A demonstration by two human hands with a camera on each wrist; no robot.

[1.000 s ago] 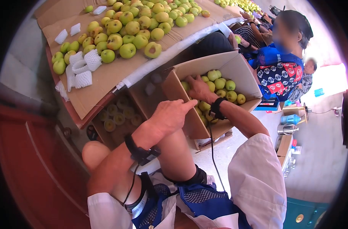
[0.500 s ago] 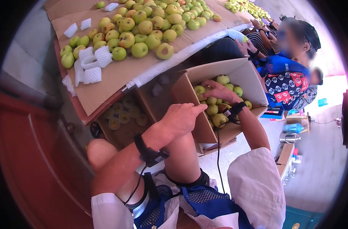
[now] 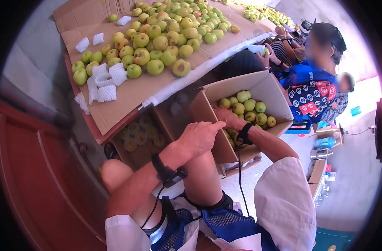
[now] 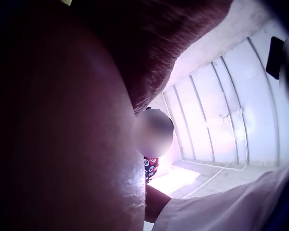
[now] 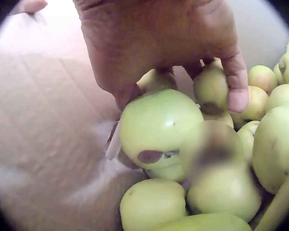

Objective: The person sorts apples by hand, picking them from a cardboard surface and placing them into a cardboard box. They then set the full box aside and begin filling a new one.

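My right hand (image 3: 229, 118) is down inside a cardboard box (image 3: 258, 82), by its near left wall, among green-yellow apples (image 3: 249, 116). In the right wrist view its thumb and fingers curl down around an apple (image 5: 212, 89), with a larger green apple (image 5: 159, 122) bearing a dark spot just in front. Parts of the fingers are hidden behind the fruit. My left hand (image 3: 199, 136) lies over my raised knee, holding nothing, its index finger stretched toward the box's near wall. The left wrist view shows mostly dark, close skin.
A cardboard-covered table (image 3: 128, 98) bears a heap of apples (image 3: 157, 42) and white foam nets (image 3: 107, 79). Below it, another box (image 3: 128, 157) holds netted fruit. A person in a patterned blue top (image 3: 310, 98) sits beyond my box. A black cable (image 3: 241, 180) hangs from my right wrist.
My right hand lifted from the near-wall apples toward the middle, then went back down beside the near wall. The left hand stays over the knee; the head view has shifted slightly.
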